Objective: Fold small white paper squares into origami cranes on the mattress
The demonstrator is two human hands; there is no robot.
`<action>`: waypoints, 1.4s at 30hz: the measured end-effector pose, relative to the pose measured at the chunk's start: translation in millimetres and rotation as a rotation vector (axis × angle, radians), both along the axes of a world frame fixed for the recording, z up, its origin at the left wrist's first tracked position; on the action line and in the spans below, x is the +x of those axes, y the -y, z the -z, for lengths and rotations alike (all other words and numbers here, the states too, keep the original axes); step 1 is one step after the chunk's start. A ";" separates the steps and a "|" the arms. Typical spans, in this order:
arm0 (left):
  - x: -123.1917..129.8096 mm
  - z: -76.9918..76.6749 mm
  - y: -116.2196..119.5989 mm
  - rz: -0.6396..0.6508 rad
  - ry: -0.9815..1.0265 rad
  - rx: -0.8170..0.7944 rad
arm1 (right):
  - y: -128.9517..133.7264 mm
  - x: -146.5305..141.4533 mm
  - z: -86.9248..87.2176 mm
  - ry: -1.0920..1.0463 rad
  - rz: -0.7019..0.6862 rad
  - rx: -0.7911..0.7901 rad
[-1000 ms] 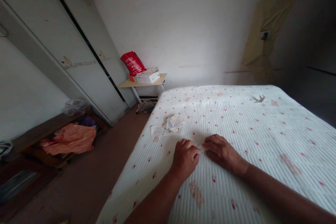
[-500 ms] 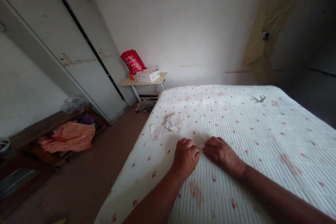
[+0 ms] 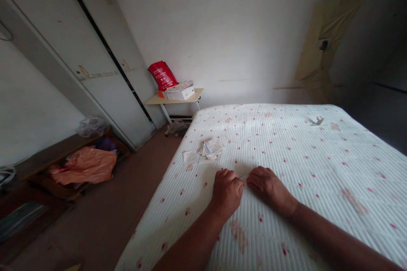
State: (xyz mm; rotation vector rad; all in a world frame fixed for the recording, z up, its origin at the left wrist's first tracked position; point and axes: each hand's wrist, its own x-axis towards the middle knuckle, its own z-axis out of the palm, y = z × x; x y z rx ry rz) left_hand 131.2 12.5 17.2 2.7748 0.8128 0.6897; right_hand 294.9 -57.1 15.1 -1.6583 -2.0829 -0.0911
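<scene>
My left hand (image 3: 227, 192) rests on the bed's white dotted quilted cover (image 3: 311, 228), its fingers curled closed. Just to its right, my right hand (image 3: 271, 189) lies on the same cover, fingers also closed. A thin string (image 3: 243, 176) shows in the narrow gap between the two hands and runs into the fingers of both; the rest of it is hidden. Beyond my left hand lie several pieces of printed paper (image 3: 213, 148), overlapping one another. Another thin thread (image 3: 227, 137) curves across the cover behind the paper.
Near the bed's far right corner lies a small folded greyish piece (image 3: 316, 121). Past the far left corner, a small table (image 3: 154, 100) carries a red bag (image 3: 162, 75) and a white box (image 3: 182, 93). A wardrobe (image 3: 104, 89) and a low wooden shelf (image 3: 38, 156) stand left.
The view has shifted slightly. Both hands stay close together on the cover, and less of the string's loop shows between them.
</scene>
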 end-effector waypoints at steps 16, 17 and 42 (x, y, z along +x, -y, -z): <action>8.3 0.1 1.2 -0.148 0.003 -0.112 | -7.5 -1.0 10.5 -0.139 0.099 -0.015; 8.7 0.3 1.1 -0.156 -0.002 -0.115 | -7.5 -1.7 10.2 -0.139 0.114 -0.017; 15.2 1.4 3.4 -0.260 -0.058 -0.097 | -12.1 0.1 11.4 -0.200 0.141 -0.032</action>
